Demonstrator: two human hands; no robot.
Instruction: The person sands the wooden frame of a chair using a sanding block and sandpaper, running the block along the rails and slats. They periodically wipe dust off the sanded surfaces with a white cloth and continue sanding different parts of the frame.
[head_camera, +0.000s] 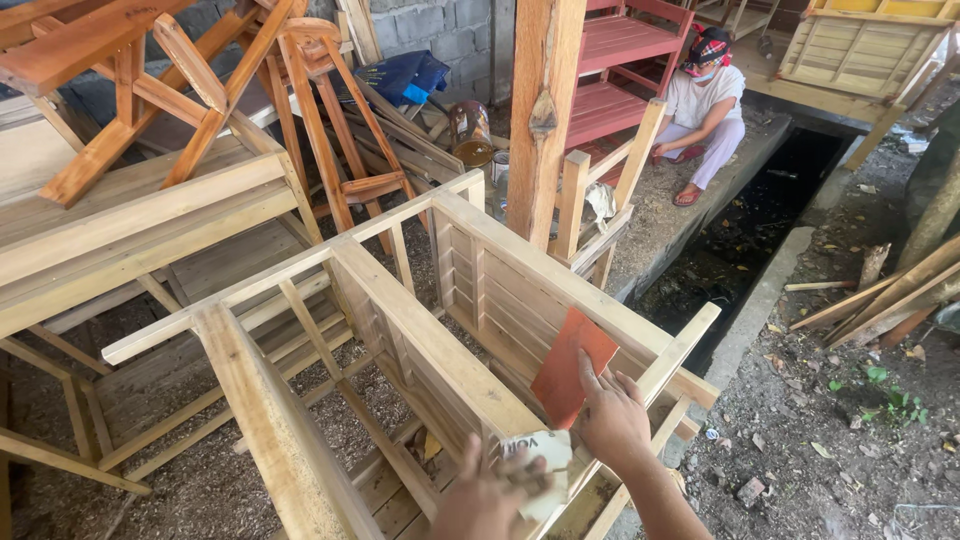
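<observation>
Head view, looking down on an unfinished pale wood frame (450, 330), slatted, lying on its side over a ground strewn with wood chips. Right hand (612, 420) at about 5 o'clock of the view, fingers closed on a red-orange sheet of sandpaper (572, 365); the sheet stands up from the fingertips, tilted toward 12 o'clock, just above the frame's near rail. Left hand (485, 500) at 6 o'clock, low in the view, thumb raised; it presses on a second sheet, whitish side up (535, 460), which lies on the rail at the frame's near corner. Whether the left fingers curl around this sheet or only rest flat on it cannot be told. The two hands are near each other, not touching. At 12 o'clock a rough wood post (545, 110) rises behind the frame. At 10 to 11 o'clock, reddish-brown stools (200, 80) are stacked upside down on a pale bench (130, 230). At 1 o'clock a person (705, 110) in a white top and patterned head cloth crouches on the ground beside a red shelf unit (620, 70). A dark ditch (760, 230) runs from 1 o'clock toward 4 o'clock, with a concrete edge on each side. At 3 o'clock loose planks (890, 295) lie on bare dirt with scattered leaves and small weeds.
</observation>
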